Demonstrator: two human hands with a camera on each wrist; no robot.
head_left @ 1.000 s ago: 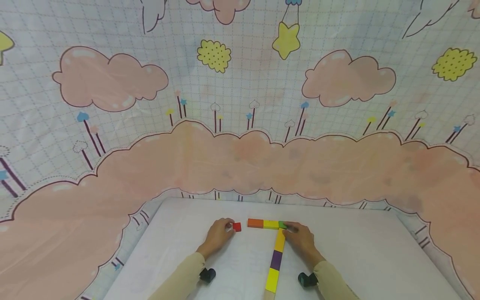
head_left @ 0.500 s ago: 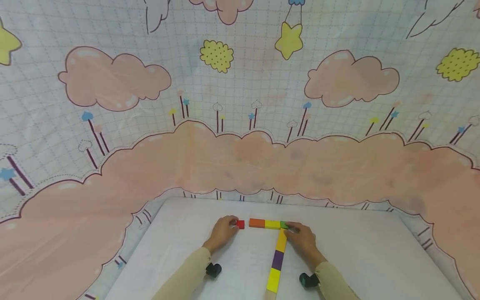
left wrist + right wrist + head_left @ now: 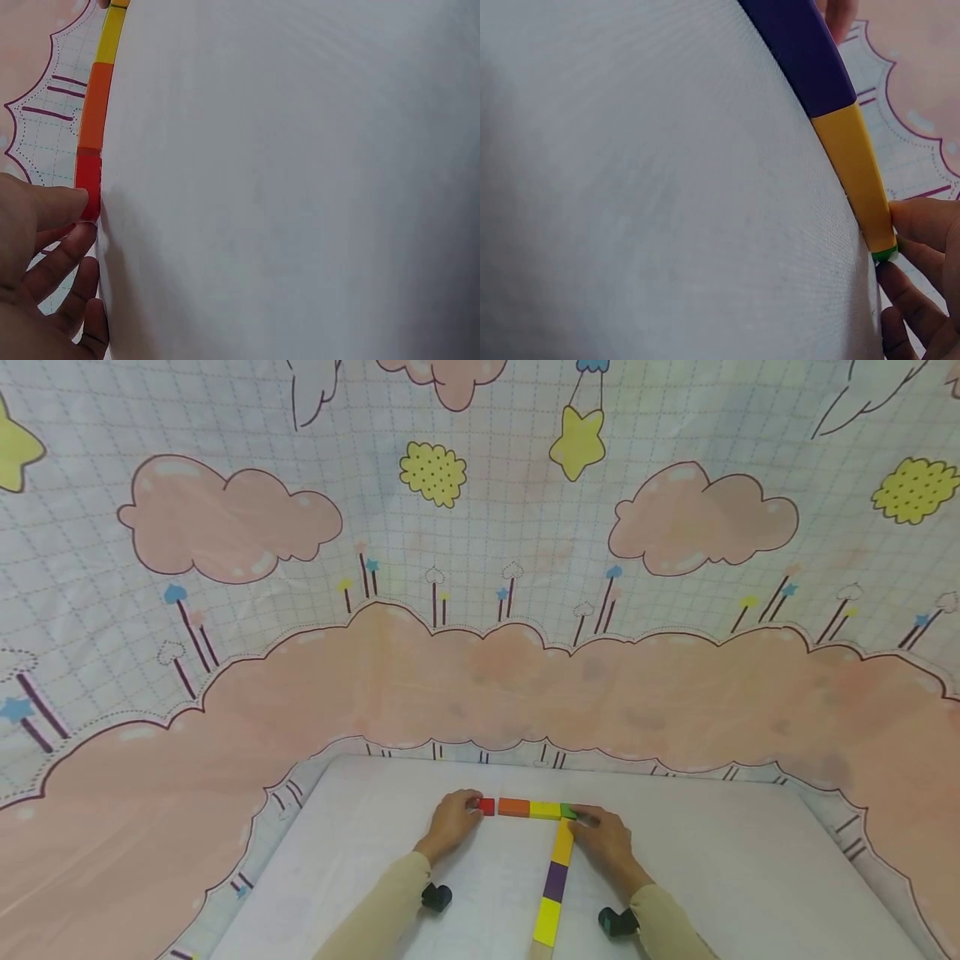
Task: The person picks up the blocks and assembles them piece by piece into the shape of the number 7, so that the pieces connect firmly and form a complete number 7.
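Observation:
My left hand [image 3: 452,821] pinches a small red block [image 3: 488,807] between thumb and fingers, at the left end of a row of blocks. Only a narrow gap shows between it and the orange block [image 3: 513,807]. In the left wrist view the red block [image 3: 88,176] lines up with the orange block [image 3: 96,109]. A yellow block [image 3: 544,810] follows, then a green block [image 3: 567,811] at the corner. My right hand [image 3: 606,842] holds the green block at that corner, its thumb against the end of the amber block [image 3: 857,176]. The fingers partly cover the green block.
From the corner a second line runs toward me: the amber block, a purple block [image 3: 555,882], another yellow block [image 3: 547,922] and a pale wood block [image 3: 541,950] cut off by the frame. A white tabletop [image 3: 712,852] lies beneath, with a cloud-patterned cloth [image 3: 480,685] behind.
My left hand has moved right with the red block, narrowing the gap to the orange block. My right hand has stayed at the corner with the green block.

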